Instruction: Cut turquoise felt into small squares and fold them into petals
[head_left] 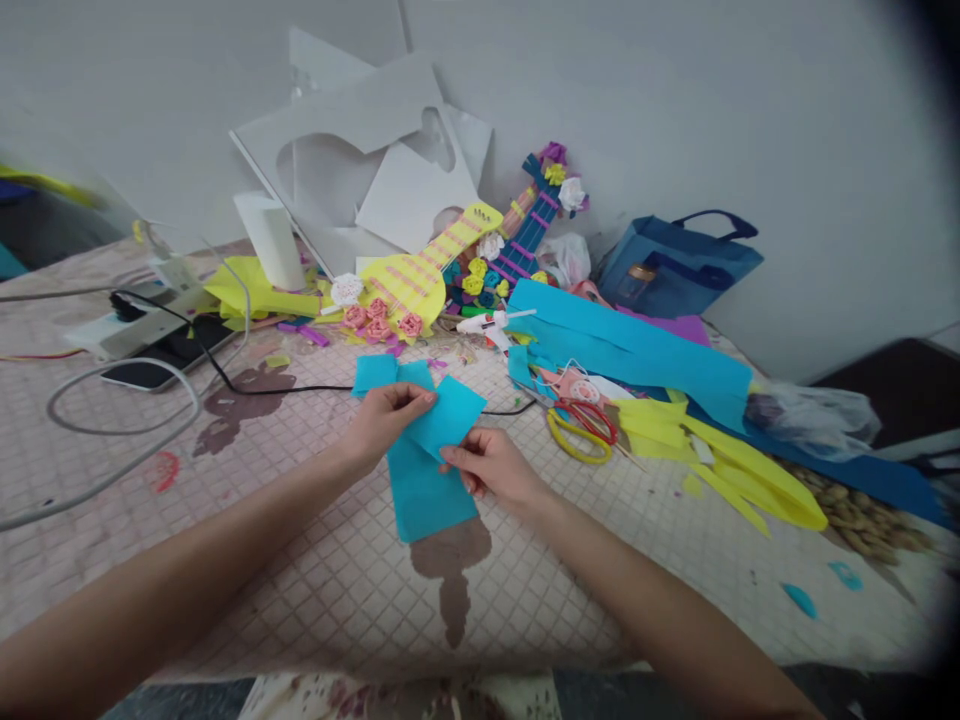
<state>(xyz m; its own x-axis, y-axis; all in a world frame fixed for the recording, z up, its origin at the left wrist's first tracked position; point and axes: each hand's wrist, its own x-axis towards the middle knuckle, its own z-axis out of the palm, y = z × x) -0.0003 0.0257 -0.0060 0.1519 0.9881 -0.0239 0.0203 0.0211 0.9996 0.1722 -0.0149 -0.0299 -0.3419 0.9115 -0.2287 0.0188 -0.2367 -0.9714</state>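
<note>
Between my hands is a small square of blue crepe paper (450, 415), tilted above the table. My left hand (386, 420) pinches its left edge with thumb and finger. The lower right corner is pinched by my right hand (495, 468). Under it a longer blue paper strip (431, 500) lies flat on the patterned tablecloth (300, 560). Another small blue piece (373, 374) lies just beyond my left hand. Scissors with red and yellow handles (581, 430) rest to the right of my hands.
Behind stand a yellow paper guitar (420, 275) with paper flowers and a blue one (532, 235). A white glue gun (487, 325) lies near them, its black cord crossing the cloth. Right are blue paper (630, 345), yellow paper (697, 445) and peanuts (855, 510). Left lies a phone (165, 355).
</note>
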